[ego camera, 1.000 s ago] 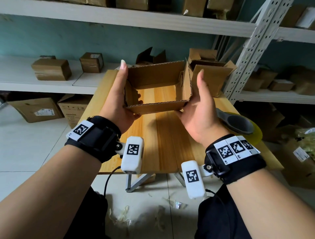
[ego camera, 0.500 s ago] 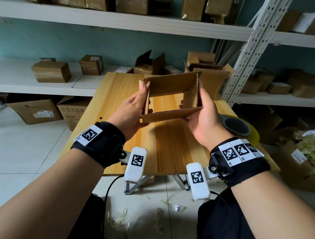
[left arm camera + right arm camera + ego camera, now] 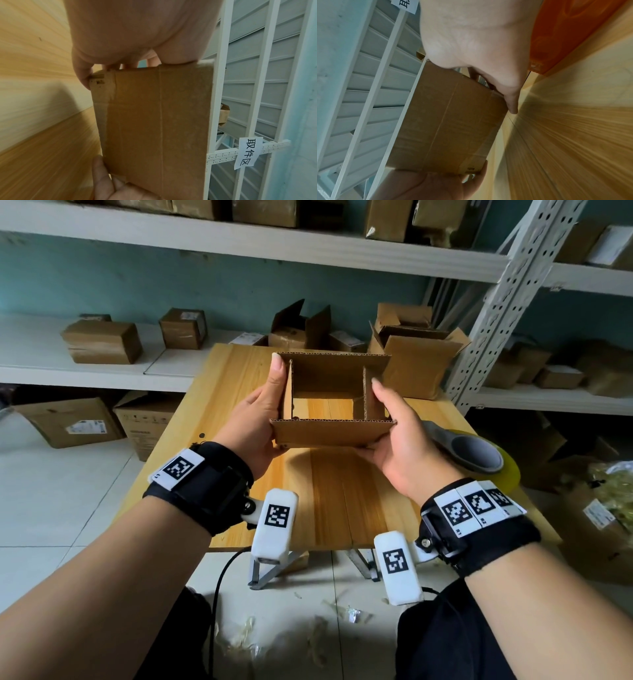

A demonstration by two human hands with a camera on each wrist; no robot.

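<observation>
I hold a small brown cardboard box [image 3: 332,433] in the air above the wooden table [image 3: 342,498]. It is an open sleeve with flaps up, and the tabletop shows through its bottom. My left hand [image 3: 257,419] grips its left wall, thumb lying up along the corner. On the opposite wall my right hand [image 3: 400,440] grips, its thumb up against the flap. In the left wrist view the box [image 3: 157,121] shows its near face, with fingers curled at its edge. The right wrist view shows the same box [image 3: 447,121] between both hands.
A yellow tape roll with a grey handle [image 3: 476,453] lies at the table's right edge. An open carton [image 3: 418,361] stands at the table's far right corner. White shelves with small boxes [image 3: 102,342] run behind, with a perforated upright [image 3: 496,302] at right. Cartons sit on the floor at left.
The box has been pushed from a skewed shape into a squarer one. Both hands have shifted with it slightly right and toward me.
</observation>
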